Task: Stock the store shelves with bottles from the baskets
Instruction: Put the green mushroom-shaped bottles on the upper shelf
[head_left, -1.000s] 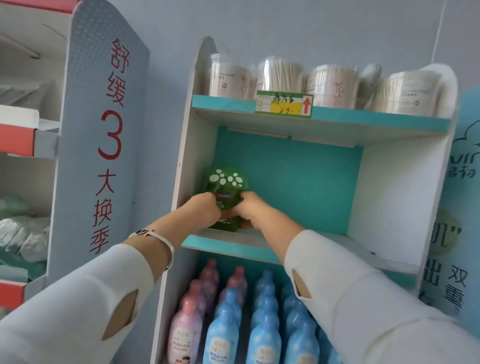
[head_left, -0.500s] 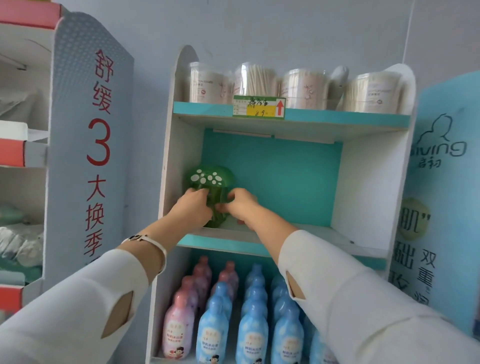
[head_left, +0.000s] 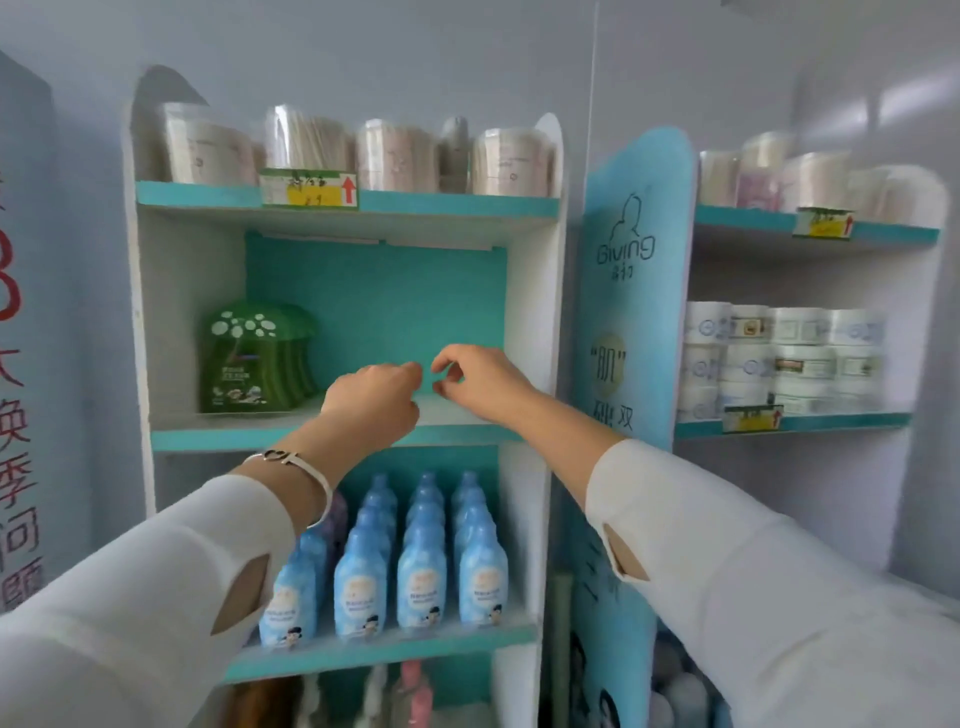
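Head view shows left hand (head_left: 371, 402) and right hand (head_left: 480, 382) empty, fingers seemingly loosely curled, clear of the motion-blurred green bottle (head_left: 254, 361).

Shop: price-tagged shelves (head_left: 363, 208) of bottles (head_left: 421, 582)

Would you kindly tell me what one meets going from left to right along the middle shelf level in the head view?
In order: green bottle → left hand → right hand → blue Giving panel → stacked white jars.
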